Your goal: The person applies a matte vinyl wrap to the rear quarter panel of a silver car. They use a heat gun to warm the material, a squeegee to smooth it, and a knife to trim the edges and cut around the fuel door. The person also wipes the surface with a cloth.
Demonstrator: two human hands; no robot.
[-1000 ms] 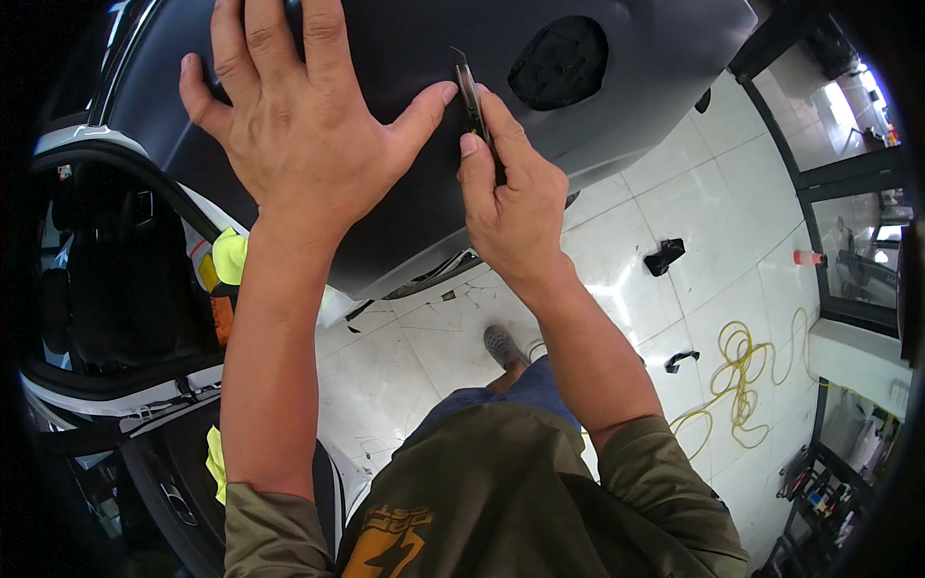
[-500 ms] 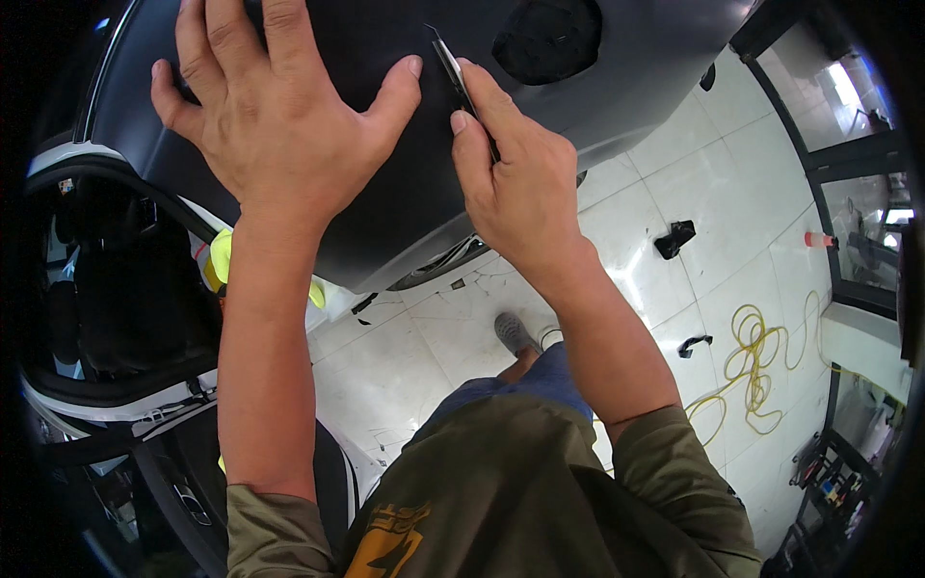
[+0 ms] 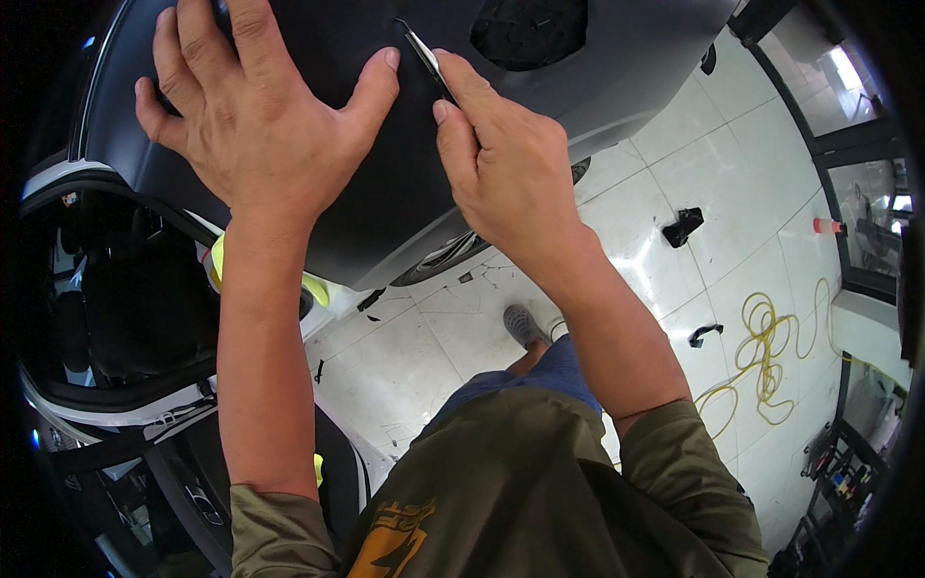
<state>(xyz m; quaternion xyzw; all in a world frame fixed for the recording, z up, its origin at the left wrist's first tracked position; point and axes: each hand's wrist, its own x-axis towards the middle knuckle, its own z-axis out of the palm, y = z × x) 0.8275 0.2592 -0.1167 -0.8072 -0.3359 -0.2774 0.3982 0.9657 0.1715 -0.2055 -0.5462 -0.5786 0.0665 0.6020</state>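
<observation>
My left hand (image 3: 258,130) is spread on a dark matte car panel (image 3: 636,67), fingers apart, thumb just left of a slim utility knife (image 3: 425,54). My right hand (image 3: 506,178) grips that knife, its tip angled up and left at the panel’s surface; whether it touches is hard to tell. Near the top, right of the blade, is a rounded, wrinkled black patch (image 3: 528,29) in the panel. Part of a wheel (image 3: 445,254) shows below the panel’s lower edge.
Left, an open car door (image 3: 193,482) and dark seat (image 3: 135,308), with yellow cloth (image 3: 315,287) nearby. On the tiled floor (image 3: 381,356) lie black scraps (image 3: 682,226), a yellow hose (image 3: 766,376) and a red object (image 3: 829,226). Glass doors (image 3: 809,87) and a tool rack (image 3: 829,462) line the right.
Both hands and the knife have moved up and to the left in the view, and the knife has tilted further left. The background has shifted slightly as well.
</observation>
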